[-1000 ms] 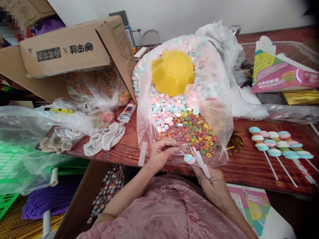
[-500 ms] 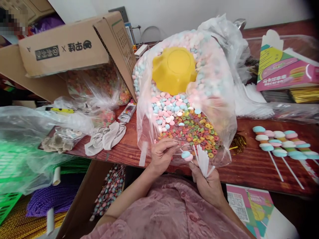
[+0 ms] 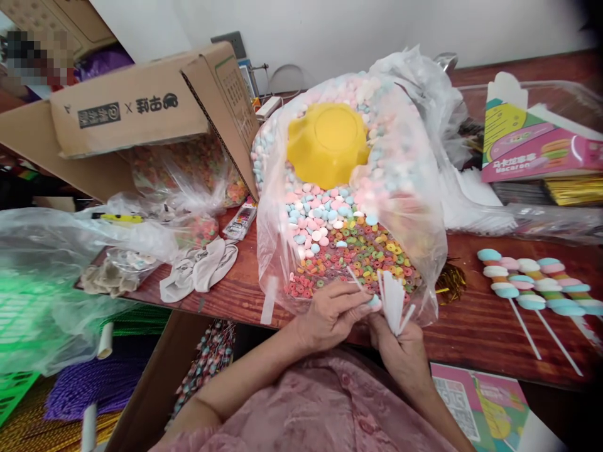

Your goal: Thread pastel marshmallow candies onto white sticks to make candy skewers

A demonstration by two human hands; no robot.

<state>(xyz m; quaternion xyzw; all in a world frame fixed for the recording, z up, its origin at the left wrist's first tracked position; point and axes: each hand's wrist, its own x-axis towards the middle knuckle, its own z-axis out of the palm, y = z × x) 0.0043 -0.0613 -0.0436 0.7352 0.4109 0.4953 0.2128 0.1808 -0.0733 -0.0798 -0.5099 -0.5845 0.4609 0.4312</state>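
White paper-like sticks [image 3: 392, 301] are standing in a fanned bundle in the right hand [image 3: 400, 345], whose fingers are closing around their lower ends. The left hand [image 3: 330, 314] is now lying farther right than half a second ago: its fingertips are reaching the blue candy [image 3: 374, 302] just beside the bundle, where a gap was showing earlier. Both hands are therefore working at one point, apparently on the threaded piece. The candy is sitting in front of the counter's [image 3: 471, 333] front edge, near the open mouth of the clear bag [image 3: 269, 242]. A thin stick [image 3: 354, 278] is projecting above the left fingers, toward the ring candies [image 3: 377, 251].

Note the obscured areas. The left fingers and thumb are curling nearly together; whether they are pinching the candy or only touching it cannot be determined. They are also hiding any ring between them and most of the pink candy seen earlier. The right palm is concealing the stick ends. Toward the counter's right end, the candy skewers [image 3: 532, 285] are overlapping, and the picture edge is cutting off the outermost.
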